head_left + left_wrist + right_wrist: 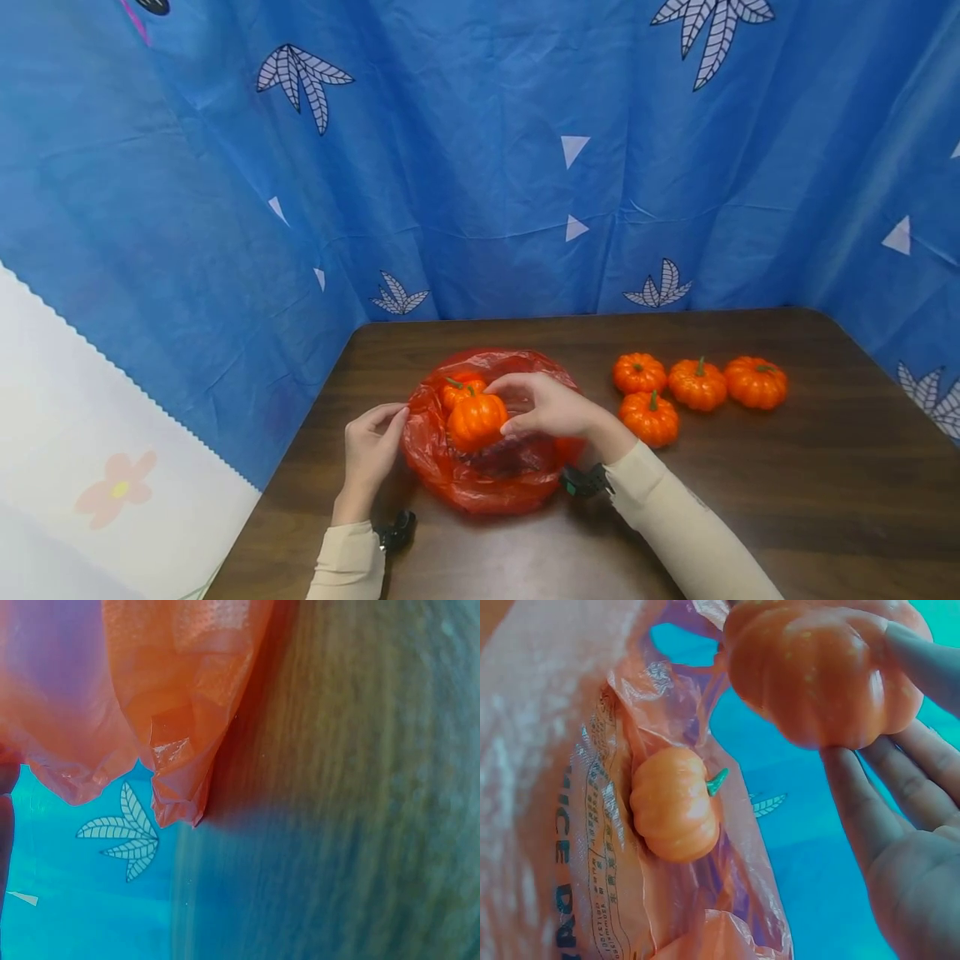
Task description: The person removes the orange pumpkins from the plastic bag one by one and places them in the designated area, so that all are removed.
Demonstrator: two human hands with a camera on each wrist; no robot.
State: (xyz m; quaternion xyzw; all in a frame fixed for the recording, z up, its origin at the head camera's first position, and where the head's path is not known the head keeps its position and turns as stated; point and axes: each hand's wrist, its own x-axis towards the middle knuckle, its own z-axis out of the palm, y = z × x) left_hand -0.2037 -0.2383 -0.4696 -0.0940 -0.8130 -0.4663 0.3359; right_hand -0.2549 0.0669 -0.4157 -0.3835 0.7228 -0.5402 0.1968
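Note:
A red plastic bag [480,492] lies spread open on the table. Thumb and fingers of my left hand [372,442] pinch its left rim. Over the bag's mouth, my right hand [551,408] grips a small orange pumpkin [477,423] between thumb and fingers; the right wrist view shows this held pumpkin [825,675] near the top. Another pumpkin [675,804] with a green stem sits inside the bag, partly hidden behind the held one in the head view. In the left wrist view only the bag's hanging edge [180,750] shows clearly.
Right of the bag, several orange pumpkins [698,385] stand grouped on the dark wooden table [750,500]. A blue patterned curtain [495,167] hangs behind the table and along its sides. Black wrist cameras [585,482] sit under the cuffs.

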